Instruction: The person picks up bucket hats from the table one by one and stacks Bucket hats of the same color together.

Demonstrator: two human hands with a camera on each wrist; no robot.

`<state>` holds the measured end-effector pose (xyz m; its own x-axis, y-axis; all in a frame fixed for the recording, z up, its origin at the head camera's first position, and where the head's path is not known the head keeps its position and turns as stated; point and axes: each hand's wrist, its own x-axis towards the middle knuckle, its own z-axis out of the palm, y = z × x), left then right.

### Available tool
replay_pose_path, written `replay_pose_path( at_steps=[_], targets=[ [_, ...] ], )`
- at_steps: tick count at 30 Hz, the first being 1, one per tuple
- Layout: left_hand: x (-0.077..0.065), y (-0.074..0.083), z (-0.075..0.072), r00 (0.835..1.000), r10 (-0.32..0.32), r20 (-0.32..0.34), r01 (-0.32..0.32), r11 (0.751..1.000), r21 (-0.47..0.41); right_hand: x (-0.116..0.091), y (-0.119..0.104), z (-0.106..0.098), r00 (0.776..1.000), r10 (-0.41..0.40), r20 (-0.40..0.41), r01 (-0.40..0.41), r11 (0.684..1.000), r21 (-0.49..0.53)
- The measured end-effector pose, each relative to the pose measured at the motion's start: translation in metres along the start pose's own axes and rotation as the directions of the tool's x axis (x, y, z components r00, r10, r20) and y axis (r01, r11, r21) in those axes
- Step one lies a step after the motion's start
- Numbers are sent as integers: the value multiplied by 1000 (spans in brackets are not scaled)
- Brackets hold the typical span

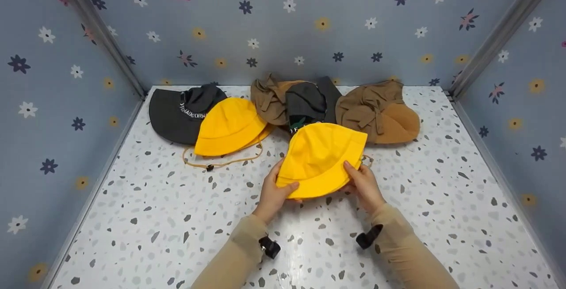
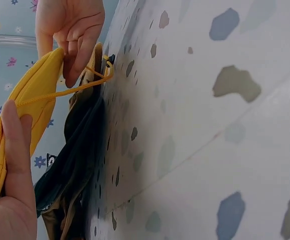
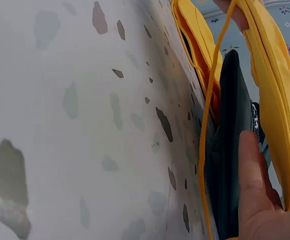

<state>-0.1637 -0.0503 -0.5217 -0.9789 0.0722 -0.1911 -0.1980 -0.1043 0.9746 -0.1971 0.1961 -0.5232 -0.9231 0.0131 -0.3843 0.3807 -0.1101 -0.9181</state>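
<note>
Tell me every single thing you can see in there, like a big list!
Held yellow hat: one, yellow, between both hands
Lying yellow hat: one, yellow, on the table, left of middle
Cords: two, yellow, one per yellow hat
Left cap: one, dark, far left
Middle cap: one, dark, behind the held hat
Brown hats: two, brown and tan, back middle and right
Table: one, white speckled, underneath
Walls: three, blue-grey with flowers and butterflies, around the table
Left hand and right hand: two, gripping the held hat's brim
Sleeves: two, beige, on the arms
</note>
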Motion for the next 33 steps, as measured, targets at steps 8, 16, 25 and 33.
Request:
replay_pose_path(
  at_steps=[8,16,25,33],
  targets=[
    [-2,1,-10,999,-29,38,26,997,71,3,-6,-14,998,46,-44,-47,999,-27],
    [-3,2,-18,990,-37,138,38,999,-4,7,-10,-18,994,76,-79,-81,994,-67],
    [-2,2,-21,977,-71,202,67,997,28,7,-12,-19,988,25,-152,-29,999,-23],
    [-3,3,-25,978,-72,198,66,997,37,5,-14,-18,984,24,-178,-23,1000,6]
  ],
)
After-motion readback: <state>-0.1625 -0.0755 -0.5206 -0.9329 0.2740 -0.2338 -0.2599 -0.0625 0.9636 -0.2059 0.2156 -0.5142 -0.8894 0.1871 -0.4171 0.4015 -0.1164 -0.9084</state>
